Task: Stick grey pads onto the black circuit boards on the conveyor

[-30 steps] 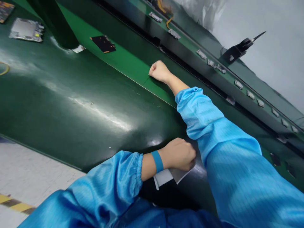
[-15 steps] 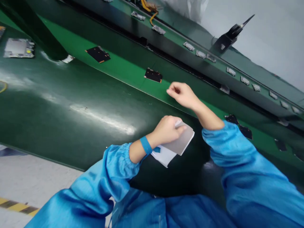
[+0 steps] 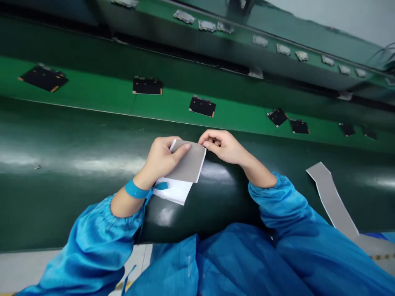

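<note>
My left hand grips a folded grey sheet, thumb on top and fingers underneath. A white flap of paper hangs out below the grey face. My right hand is closed in a pinch at the sheet's upper right corner; the exact hold of its fingertips is partly hidden. A blue wrist strap circles my left wrist. Just beyond my hands, a black circuit board lies on the bright green conveyor belt.
More black boards, such as one black board, lie along the belt. Several small silvery parts line the raised shelf behind. A long grey strip with white edges lies at the right of the dark green worktop, by my sleeve.
The view has swung right, bringing the grey strip into sight. My right hand, formerly apart over the belt, has come to the corner of the grey sheet. My left hand still holds the sheet.
</note>
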`<action>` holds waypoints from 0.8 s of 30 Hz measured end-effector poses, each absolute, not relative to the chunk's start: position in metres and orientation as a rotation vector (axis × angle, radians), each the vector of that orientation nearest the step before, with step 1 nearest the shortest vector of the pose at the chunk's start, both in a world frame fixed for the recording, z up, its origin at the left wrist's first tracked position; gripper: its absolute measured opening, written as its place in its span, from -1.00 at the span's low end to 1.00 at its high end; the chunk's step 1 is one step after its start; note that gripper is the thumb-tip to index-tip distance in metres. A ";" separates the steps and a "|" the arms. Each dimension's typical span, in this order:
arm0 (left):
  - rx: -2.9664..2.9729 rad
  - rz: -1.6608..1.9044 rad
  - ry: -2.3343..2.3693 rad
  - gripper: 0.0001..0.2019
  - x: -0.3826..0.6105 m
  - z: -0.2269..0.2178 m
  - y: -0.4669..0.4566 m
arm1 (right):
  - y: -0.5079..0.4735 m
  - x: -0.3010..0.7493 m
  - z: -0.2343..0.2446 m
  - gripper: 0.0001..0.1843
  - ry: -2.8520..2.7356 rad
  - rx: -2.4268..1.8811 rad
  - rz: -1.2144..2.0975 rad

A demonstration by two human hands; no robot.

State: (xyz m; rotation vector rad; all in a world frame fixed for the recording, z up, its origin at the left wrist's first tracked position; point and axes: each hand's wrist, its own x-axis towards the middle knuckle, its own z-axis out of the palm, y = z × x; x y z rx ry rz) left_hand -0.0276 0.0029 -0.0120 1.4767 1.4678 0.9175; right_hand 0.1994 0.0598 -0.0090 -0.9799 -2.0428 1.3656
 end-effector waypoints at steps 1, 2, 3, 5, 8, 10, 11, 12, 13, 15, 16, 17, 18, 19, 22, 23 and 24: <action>1.475 0.918 1.491 -0.61 -0.028 -0.012 0.003 | 0.061 0.202 -0.008 -0.89 -2.063 -0.980 1.352; 1.478 0.917 1.507 -0.61 -0.029 -0.012 0.003 | 0.061 0.204 -0.008 -0.90 -2.076 -0.983 1.340; 1.484 0.916 1.520 -0.61 -0.030 -0.012 0.004 | 0.061 0.206 -0.008 -0.91 -2.083 -0.990 1.330; 1.497 0.911 1.536 -0.62 -0.030 -0.011 0.004 | 0.061 0.206 -0.010 -0.91 -2.081 -1.015 1.316; 1.509 0.901 1.544 -0.63 -0.029 -0.010 0.004 | 0.060 0.204 -0.011 -0.91 -2.076 -1.036 1.296; 1.516 0.884 1.546 -0.64 -0.029 -0.010 0.004 | 0.058 0.203 -0.010 -0.95 -2.105 -1.040 1.260; 1.521 0.874 1.547 -0.64 -0.028 -0.010 0.004 | 0.057 0.203 -0.009 -0.95 -2.131 -1.035 1.230; 1.526 0.867 1.548 -0.64 -0.028 -0.010 0.004 | 0.057 0.203 -0.009 -0.94 -2.156 -1.027 1.201; 1.530 0.864 1.547 -0.64 -0.028 -0.010 0.004 | 0.056 0.203 -0.008 -0.93 -2.171 -1.020 1.181; 1.532 0.874 1.539 -0.63 -0.029 -0.010 0.004 | 0.056 0.203 -0.009 -0.90 -2.130 -1.022 1.182; 1.529 0.882 1.532 -0.64 -0.029 -0.010 0.004 | 0.057 0.203 -0.010 -0.89 -2.076 -1.035 1.198; 1.522 0.890 1.526 -0.64 -0.029 -0.010 0.004 | 0.057 0.203 -0.011 -0.88 -2.014 -1.054 1.218; 1.516 0.894 1.519 -0.64 -0.029 -0.010 0.004 | 0.058 0.202 -0.012 -0.87 -1.958 -1.073 1.236; 1.510 0.894 1.512 -0.64 -0.029 -0.011 0.004 | 0.058 0.202 -0.014 -0.88 -1.920 -1.083 1.253; 1.498 0.882 1.489 -0.63 -0.028 -0.011 0.003 | 0.059 0.198 -0.016 -0.86 -1.897 -1.063 1.326; 1.495 0.877 1.483 -0.64 -0.027 -0.012 0.003 | 0.058 0.197 -0.017 -0.82 -1.895 -1.046 1.351; 1.492 0.875 1.479 -0.64 -0.027 -0.012 0.003 | 0.057 0.196 -0.017 -0.80 -1.890 -1.027 1.366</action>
